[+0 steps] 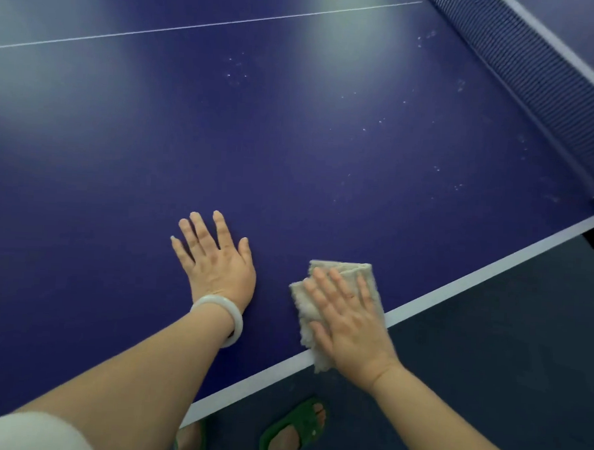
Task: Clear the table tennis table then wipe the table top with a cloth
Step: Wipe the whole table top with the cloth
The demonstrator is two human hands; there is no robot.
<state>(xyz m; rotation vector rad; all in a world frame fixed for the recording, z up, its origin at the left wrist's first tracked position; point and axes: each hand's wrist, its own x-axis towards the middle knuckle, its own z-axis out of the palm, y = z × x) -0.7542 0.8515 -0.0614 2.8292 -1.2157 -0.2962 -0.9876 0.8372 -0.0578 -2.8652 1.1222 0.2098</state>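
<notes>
The right hand (347,322) presses flat, fingers straight, on the folded cloth (341,278) at the table top's (293,138) white edge; the left hand (214,258), spread flat, lies at nine o'clock.

Single head view: looks forward-down, close over table (293,138) edge (net (537,75) upper right).

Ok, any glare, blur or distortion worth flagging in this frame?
Head view: pale glare patches on the far table top; the left hand and the right hand pressing the cloth are slightly soft, with faint shadows; the net at the right edge is readable.
</notes>
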